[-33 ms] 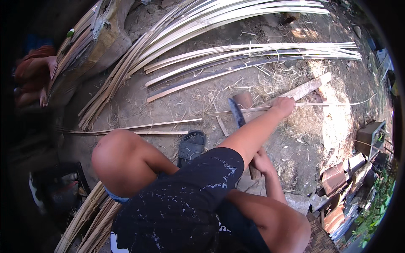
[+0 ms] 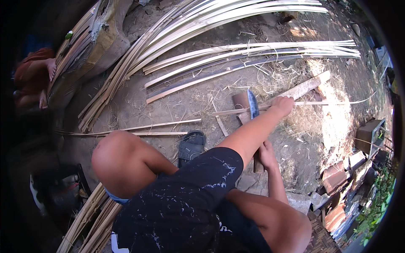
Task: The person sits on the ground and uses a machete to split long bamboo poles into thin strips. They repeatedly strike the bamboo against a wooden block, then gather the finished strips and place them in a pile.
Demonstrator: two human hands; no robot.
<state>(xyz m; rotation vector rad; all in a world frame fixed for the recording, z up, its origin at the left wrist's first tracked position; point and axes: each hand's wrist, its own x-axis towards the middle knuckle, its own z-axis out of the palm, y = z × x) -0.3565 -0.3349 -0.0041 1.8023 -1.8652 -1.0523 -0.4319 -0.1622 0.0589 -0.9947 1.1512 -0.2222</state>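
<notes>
My left hand [image 2: 283, 105] reaches out across to the right, its fingers closed on a thin bamboo strip [image 2: 314, 103]. The strip's short end runs left past the knife, and its long end curls away to the right. Below my left forearm, my right hand [image 2: 266, 156] grips the wooden handle of a knife [image 2: 253, 103]. The dark blade points away from me and crosses at the strip; the frames do not show if it cuts in. A flat wooden board [image 2: 308, 86] lies under my left hand. Beside the blade is a short wooden block [image 2: 240, 100].
Long split bamboo strips [image 2: 190, 31] lie across the far ground, with a smaller group [image 2: 253, 52] nearer. A dark sandal [image 2: 192, 147] is by my left knee. Shavings [image 2: 299, 126] litter the ground. Broken tiles [image 2: 335, 181] lie at right. Another person's legs [image 2: 38, 69] show far left.
The knife blade has swung to the right and stands more upright, now at the strip. My right hand has moved slightly away from me. My left hand has barely shifted.
</notes>
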